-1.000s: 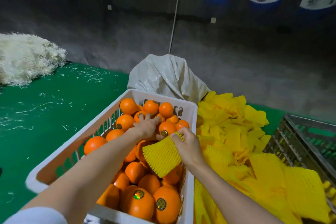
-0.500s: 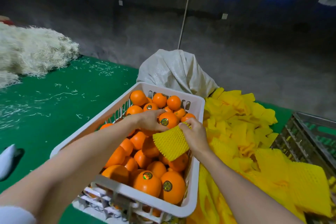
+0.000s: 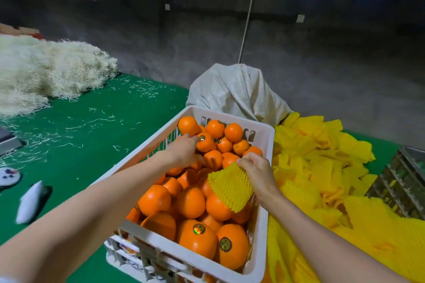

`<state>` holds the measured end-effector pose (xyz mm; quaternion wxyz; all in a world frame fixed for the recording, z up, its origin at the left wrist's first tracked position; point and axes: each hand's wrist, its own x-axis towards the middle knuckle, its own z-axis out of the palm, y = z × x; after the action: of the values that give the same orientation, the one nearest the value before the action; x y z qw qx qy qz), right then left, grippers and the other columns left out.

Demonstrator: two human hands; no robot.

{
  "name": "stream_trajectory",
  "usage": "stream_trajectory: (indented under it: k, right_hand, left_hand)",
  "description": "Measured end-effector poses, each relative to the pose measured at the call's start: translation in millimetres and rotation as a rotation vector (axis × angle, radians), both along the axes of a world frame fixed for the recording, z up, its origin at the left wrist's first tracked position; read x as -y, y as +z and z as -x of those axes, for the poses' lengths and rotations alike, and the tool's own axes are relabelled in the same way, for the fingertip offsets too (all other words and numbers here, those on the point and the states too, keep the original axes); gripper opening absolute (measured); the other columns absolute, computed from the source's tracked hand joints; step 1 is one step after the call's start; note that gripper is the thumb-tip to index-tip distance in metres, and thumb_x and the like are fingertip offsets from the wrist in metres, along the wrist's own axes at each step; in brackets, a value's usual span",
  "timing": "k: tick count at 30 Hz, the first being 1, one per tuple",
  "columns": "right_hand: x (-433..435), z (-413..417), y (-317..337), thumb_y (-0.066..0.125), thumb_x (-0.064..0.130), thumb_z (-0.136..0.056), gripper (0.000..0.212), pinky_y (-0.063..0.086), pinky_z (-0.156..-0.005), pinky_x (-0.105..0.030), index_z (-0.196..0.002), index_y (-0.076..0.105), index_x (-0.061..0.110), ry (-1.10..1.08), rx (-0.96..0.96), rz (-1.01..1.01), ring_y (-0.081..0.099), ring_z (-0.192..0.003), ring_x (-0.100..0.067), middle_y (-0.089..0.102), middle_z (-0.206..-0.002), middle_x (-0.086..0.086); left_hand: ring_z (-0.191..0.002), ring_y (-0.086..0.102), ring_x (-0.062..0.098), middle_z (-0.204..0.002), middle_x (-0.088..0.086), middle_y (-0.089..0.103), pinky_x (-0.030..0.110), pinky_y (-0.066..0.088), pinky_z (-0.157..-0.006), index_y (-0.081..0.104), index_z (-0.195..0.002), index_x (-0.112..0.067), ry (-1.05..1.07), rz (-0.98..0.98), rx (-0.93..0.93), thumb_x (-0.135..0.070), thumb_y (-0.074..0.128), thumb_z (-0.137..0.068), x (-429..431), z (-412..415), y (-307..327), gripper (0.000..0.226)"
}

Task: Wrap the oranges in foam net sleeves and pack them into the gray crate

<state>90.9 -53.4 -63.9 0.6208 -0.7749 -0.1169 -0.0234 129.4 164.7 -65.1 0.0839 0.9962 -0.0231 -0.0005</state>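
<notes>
A white plastic basket [image 3: 264,145] in front of me is heaped with several oranges [image 3: 192,201], some with round stickers. My left hand [image 3: 184,150] reaches into the far part of the heap, its fingers curled round an orange with a sticker [image 3: 205,142]. My right hand [image 3: 255,169] pinches the top edge of a yellow foam net sleeve [image 3: 230,187], which hangs over the oranges by the basket's right wall. At the far right stands the gray crate [image 3: 404,181], only partly in view.
A big pile of yellow foam sleeves [image 3: 322,167] lies right of the basket. Behind the basket is a grey woven sack [image 3: 236,94]. On the green table [image 3: 80,145] lie a heap of pale shredded filling [image 3: 46,73] and a white object [image 3: 31,201].
My left hand has reached further back in the basket and closed on a stickered orange. My right hand keeps hold of the sleeve. The view has shifted left and closer.
</notes>
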Motion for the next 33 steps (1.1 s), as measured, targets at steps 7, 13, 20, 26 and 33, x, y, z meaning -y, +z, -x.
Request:
stream_trajectory:
  k: [7,13,20,26,33]
  right_hand:
    - [2.2,-2.6,-6.1,0.06,0.016,-0.087,0.026,0.026,-0.052,-0.027,-0.064,0.047,0.017,0.051,0.046,0.142,0.034,-0.05,-0.007,0.035,-0.053,0.006]
    - [1.8,-3.2,-8.3,0.061,0.015,-0.086,0.025,0.024,-0.05,-0.022,-0.066,0.048,0.01,0.061,0.097,0.173,0.033,-0.053,-0.006,0.034,-0.06,0.0]
    - [2.2,1.3,-4.5,0.061,0.014,-0.086,0.028,0.026,-0.057,-0.032,-0.071,0.047,-0.004,0.04,0.113,0.222,0.036,-0.06,-0.011,0.037,-0.064,-0.006]
    - [4.4,3.7,-3.5,0.061,0.013,-0.085,0.022,0.026,-0.054,-0.027,-0.069,0.05,0.003,-0.027,0.139,0.243,0.037,-0.059,-0.01,0.04,-0.062,-0.001]
    - [3.7,3.2,-1.3,0.06,0.011,-0.085,0.026,0.028,-0.056,-0.031,-0.063,0.047,0.012,-0.072,0.095,0.153,0.038,-0.06,-0.013,0.04,-0.06,-0.001]
  left_hand:
    - [-0.143,-0.007,0.043,-0.156,0.018,-0.009,0.06,0.018,-0.111,0.019,-0.149,-0.029,0.139,-0.27,0.071,-0.057,0.064,-0.079,-4.6,-58.5,-23.6,0.088]
    - [-0.138,-0.02,0.049,-0.153,0.015,-0.027,0.061,0.037,-0.101,0.029,-0.144,-0.038,0.149,-0.232,0.139,-0.058,0.073,-0.07,-6.5,-85.2,-45.3,0.089]
    - [-0.138,-0.009,0.049,-0.155,0.01,-0.003,0.06,0.021,-0.11,0.051,-0.135,-0.029,0.047,-0.069,0.239,-0.056,0.08,-0.06,-21.0,-88.6,-43.2,0.085]
    - [-0.135,0.01,0.042,-0.15,0.016,0.008,0.057,0.027,-0.109,0.052,-0.133,-0.031,-0.096,-0.083,0.316,-0.049,0.081,-0.062,-19.2,-65.2,-34.6,0.078]
    - [-0.137,0.021,0.039,-0.148,0.02,0.019,0.049,0.027,-0.111,0.057,-0.13,-0.025,-0.258,0.149,0.331,-0.052,0.084,-0.059,-9.4,-13.8,4.5,0.08]
